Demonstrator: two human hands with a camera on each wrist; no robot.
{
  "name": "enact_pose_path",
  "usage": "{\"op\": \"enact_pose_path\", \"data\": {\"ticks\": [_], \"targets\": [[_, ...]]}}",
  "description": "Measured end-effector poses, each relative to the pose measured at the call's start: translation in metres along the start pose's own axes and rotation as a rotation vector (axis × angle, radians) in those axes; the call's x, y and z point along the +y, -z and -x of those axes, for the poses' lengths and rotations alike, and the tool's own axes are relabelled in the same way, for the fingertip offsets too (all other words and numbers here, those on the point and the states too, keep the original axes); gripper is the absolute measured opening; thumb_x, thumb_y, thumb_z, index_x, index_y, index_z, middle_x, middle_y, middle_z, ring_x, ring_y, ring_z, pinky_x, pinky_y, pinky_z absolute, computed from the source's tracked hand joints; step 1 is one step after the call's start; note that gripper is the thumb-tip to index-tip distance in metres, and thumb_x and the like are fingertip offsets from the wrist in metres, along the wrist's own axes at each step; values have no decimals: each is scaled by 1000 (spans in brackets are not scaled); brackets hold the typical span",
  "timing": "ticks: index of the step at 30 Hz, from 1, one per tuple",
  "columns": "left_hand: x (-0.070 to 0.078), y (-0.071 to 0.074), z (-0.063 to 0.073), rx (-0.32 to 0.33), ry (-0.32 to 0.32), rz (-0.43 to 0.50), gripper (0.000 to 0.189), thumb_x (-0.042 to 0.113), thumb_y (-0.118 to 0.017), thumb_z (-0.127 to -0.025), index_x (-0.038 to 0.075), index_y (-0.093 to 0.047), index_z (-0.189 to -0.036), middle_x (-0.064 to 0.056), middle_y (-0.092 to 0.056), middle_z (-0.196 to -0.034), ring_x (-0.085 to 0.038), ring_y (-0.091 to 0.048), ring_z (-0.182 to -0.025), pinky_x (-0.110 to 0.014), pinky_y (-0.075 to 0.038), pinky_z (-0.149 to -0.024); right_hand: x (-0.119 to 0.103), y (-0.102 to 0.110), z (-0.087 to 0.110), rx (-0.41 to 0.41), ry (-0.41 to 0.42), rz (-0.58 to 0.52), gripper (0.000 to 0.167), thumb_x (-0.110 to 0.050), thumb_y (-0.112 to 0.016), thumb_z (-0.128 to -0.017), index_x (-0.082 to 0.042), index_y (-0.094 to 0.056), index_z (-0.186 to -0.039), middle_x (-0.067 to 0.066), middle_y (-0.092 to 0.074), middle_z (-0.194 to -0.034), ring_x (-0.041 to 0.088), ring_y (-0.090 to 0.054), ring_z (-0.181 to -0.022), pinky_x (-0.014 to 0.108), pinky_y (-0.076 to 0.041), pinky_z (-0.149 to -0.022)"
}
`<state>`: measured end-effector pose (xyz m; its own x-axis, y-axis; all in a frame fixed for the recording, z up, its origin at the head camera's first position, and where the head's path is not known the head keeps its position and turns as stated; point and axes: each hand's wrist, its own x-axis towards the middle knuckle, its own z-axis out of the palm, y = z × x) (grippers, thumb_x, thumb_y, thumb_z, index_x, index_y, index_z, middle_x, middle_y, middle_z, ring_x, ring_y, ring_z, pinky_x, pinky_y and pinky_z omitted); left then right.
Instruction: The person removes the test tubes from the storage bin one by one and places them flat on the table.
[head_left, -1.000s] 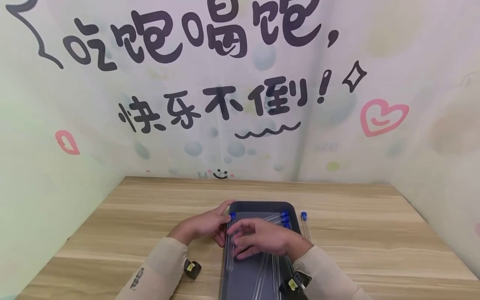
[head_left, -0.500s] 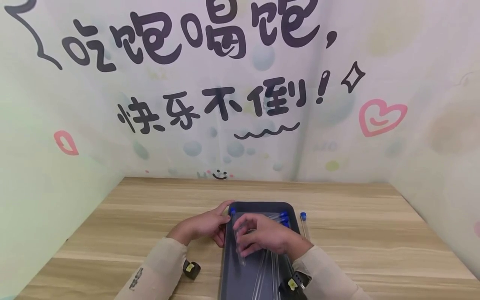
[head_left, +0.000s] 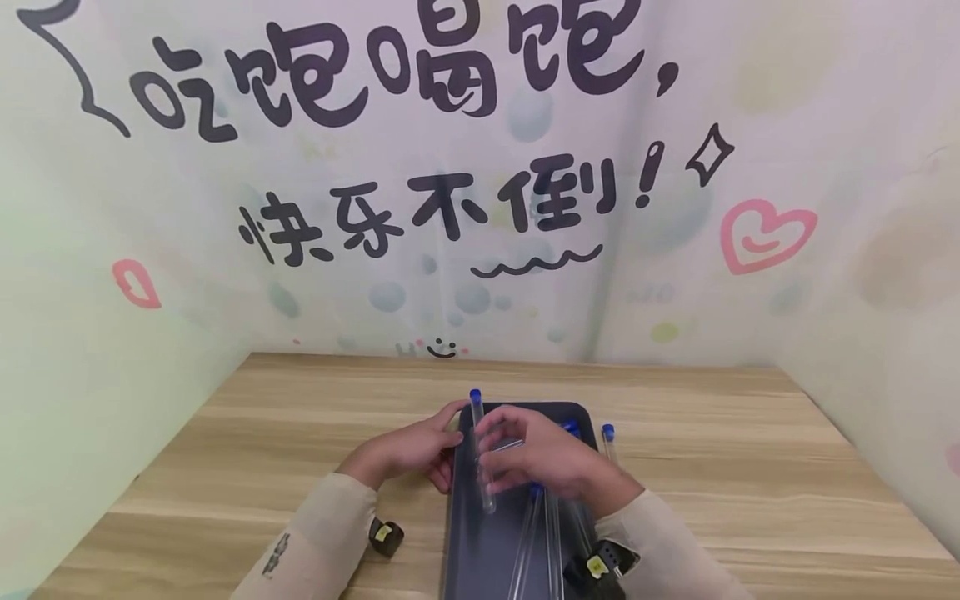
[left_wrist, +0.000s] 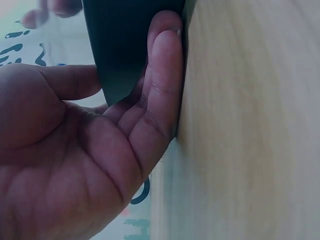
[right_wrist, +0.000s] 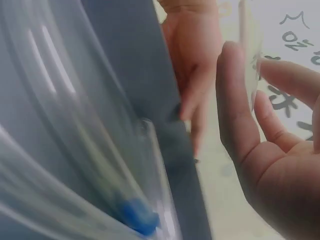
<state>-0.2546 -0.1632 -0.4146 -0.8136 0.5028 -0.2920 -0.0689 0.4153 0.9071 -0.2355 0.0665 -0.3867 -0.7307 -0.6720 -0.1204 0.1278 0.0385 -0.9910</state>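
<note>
A clear test tube with a blue cap (head_left: 476,398) is pinched between the thumb and fingers of my right hand (head_left: 542,454). The tube (right_wrist: 252,75) stands tilted above the left part of a dark grey tray (head_left: 480,554), cap end away from me. My left hand (head_left: 412,446) grips the tray's left side near the far corner. In the left wrist view its thumb is at the upper edge and its fingers (left_wrist: 162,75) lie against the outer wall. Several more capped tubes (head_left: 553,542) lie inside the tray, partly hidden by my right hand and wrist.
Another blue-capped tube (head_left: 608,433) lies on the wooden table (head_left: 750,467) just right of the tray. A white printed backdrop (head_left: 442,275) stands behind the table. Black wrist cameras (head_left: 386,537) are on both forearms.
My right hand has lifted the tube from the tray's left side, moving it up and slightly right. Tubes in the tray have shifted a little. My left hand has stayed on the tray.
</note>
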Motion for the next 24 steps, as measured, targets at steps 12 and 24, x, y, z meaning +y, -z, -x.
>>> {"op": "enact_pose_path", "data": {"ticks": [12,24], "targets": [[0,-1,-1,-3,-12,-9,55,15,-31,-108,27,-13,-159,-16,-65,-79,-22,-66,-64,-39,-61,-62,-34,19,37,111,89,158,42,-6,-71,-90,-1,-51,-126,16,-57,-115,25,-69,-89,42,-63,-78],[-1,-3,-1,9,-27,-21,58,14,-31,-108,26,-9,-161,-17,-63,-77,-23,-64,-61,-40,-61,-60,-26,44,76,202,94,287,37,-8,-68,-92,0,-51,-124,19,-53,-114,27,-69,-90,45,-62,-78]]}}
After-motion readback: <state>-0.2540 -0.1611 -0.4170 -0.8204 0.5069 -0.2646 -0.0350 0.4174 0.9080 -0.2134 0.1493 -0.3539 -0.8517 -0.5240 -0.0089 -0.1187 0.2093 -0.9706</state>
